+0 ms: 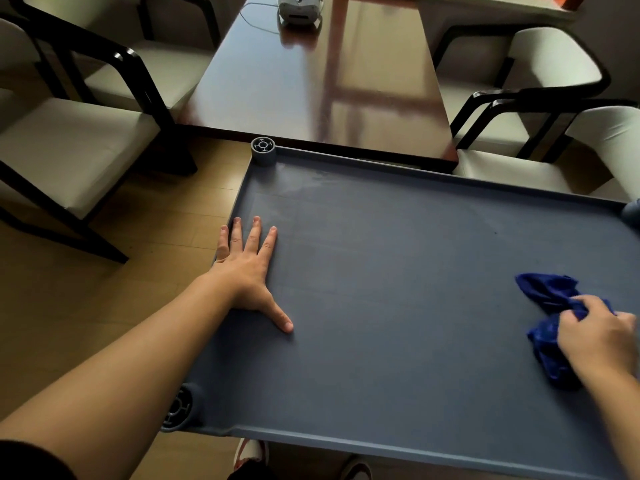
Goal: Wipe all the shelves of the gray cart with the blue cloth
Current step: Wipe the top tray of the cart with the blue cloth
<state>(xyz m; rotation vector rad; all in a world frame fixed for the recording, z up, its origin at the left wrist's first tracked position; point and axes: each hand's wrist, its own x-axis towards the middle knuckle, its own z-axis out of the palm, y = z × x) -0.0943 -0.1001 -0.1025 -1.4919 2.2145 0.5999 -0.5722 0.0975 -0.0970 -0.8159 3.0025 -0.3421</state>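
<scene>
The gray cart's top shelf [398,271] fills the lower right of the head view, a flat tray with a raised rim and round corner posts. My left hand [247,268] lies flat on the shelf near its left edge, fingers spread, holding nothing. My right hand [595,337] grips a crumpled blue cloth [547,299] at the shelf's right side, with the cloth resting on the surface. A pale streak shows near the shelf's far left corner. Lower shelves are hidden under the top one.
A dark glossy wooden table [311,81] stands just beyond the cart, with a white headset [299,10] at its far end. Cream-cushioned black chairs [69,140] flank both sides. The wooden floor [156,237] lies to the left. My shoes [251,455] show below the cart's near rim.
</scene>
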